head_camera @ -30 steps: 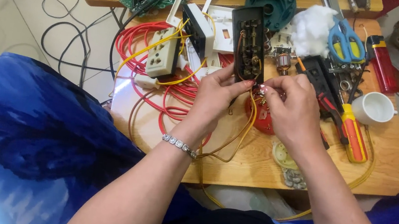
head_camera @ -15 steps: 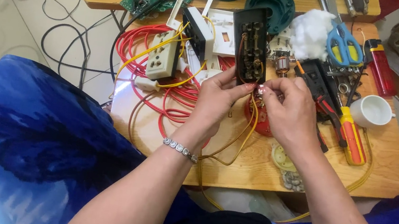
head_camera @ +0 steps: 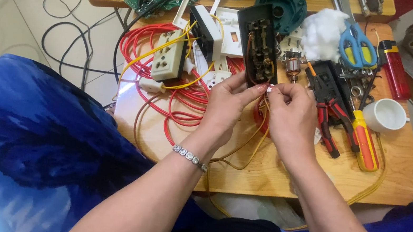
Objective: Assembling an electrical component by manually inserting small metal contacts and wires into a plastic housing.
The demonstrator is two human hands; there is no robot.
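Hiding wire ends: left hand, right hand.

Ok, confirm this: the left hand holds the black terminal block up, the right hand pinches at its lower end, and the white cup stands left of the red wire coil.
One detail is wrong. The head view shows the white cup at the right, beside the orange-handled screwdriver, not left of the red wire coil. The left hand, black terminal block and right hand match.

Black oblong switch housing, open back showing brass terminals, held tilted upright above wooden table
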